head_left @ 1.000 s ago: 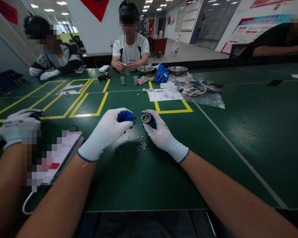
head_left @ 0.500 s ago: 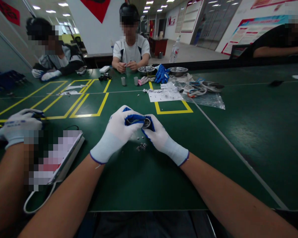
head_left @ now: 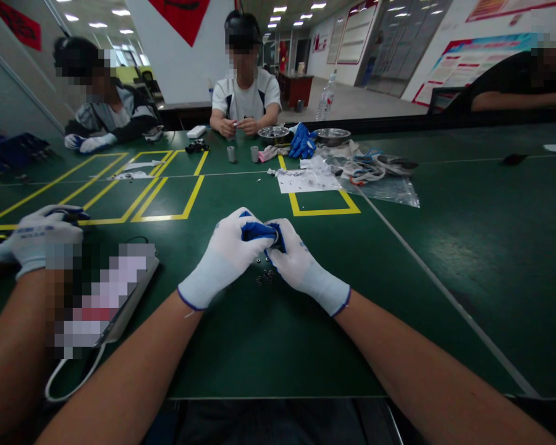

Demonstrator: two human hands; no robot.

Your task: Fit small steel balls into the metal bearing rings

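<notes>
Both my hands wear white gloves with blue palms and meet above the table. My right hand point(head_left: 299, 259) is closed round a small round metal cup point(head_left: 277, 235); only part of its rim shows between the gloves. My left hand point(head_left: 231, 250) is closed too, its fingertips pressed together against the cup's opening. What those fingers pinch, if anything, is hidden. Just below the hands several small metal rings point(head_left: 265, 277) lie loose on the green table point(head_left: 259, 346), a few of them partly close under my right thumb.
On the left a co-worker's gloved hand point(head_left: 44, 238) rests near a pale box-like device point(head_left: 115, 296) with a white cable. Ahead lie a white paper point(head_left: 306, 181) with small bits, blue gloves point(head_left: 302, 142), metal bowls point(head_left: 333, 133) and grey cups point(head_left: 231, 154). Yellow tape point(head_left: 327, 212) marks the table.
My left fingers have moved over the cup's mouth, which showed openly before and is now mostly covered. Both hands sit slightly lower in the picture.
</notes>
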